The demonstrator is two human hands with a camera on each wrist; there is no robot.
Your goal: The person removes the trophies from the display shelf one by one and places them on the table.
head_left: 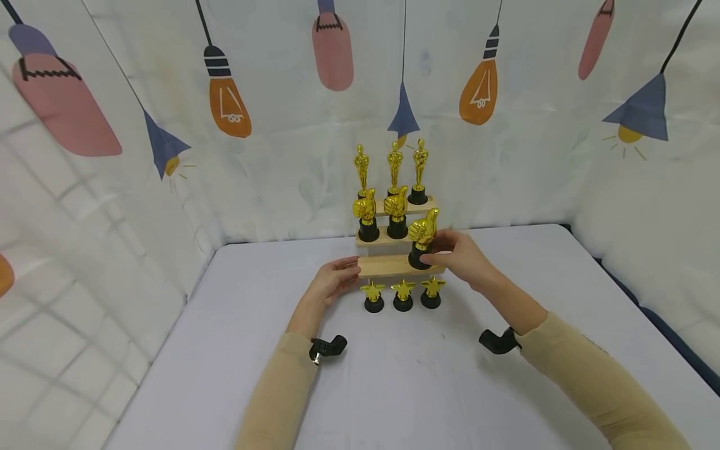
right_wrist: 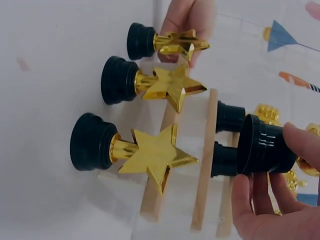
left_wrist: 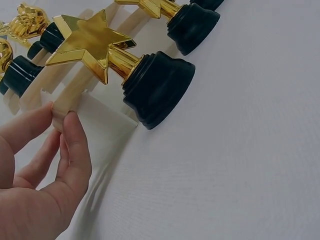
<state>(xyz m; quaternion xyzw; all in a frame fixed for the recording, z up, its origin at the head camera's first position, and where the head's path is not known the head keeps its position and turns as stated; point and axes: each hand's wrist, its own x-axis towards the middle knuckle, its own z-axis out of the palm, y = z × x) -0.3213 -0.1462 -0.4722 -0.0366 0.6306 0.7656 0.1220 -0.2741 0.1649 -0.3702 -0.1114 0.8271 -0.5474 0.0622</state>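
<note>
My right hand (head_left: 464,257) holds a gold thumbs-up trophy (head_left: 424,231) by its black base (right_wrist: 264,148), thumb on one side and fingers on the other. In the head view the trophy overlaps the right part of the lowest wooden step (head_left: 385,266) of a tiered display rack; in the right wrist view its base is held off the boards. Meanwhile my left hand (head_left: 333,280) pinches the left end of that lowest step, its fingertips (left_wrist: 74,125) on the wood. Two matching thumbs-up trophies (head_left: 367,219) stand upright on the middle step.
Three gold figure statuettes (head_left: 394,167) occupy the top step. In front of the rack, three small star trophies (head_left: 402,296) stand in a row on the white table (head_left: 416,387). A printed fabric backdrop (head_left: 315,162) hangs behind the table. Each wrist carries a black camera mount (head_left: 329,347).
</note>
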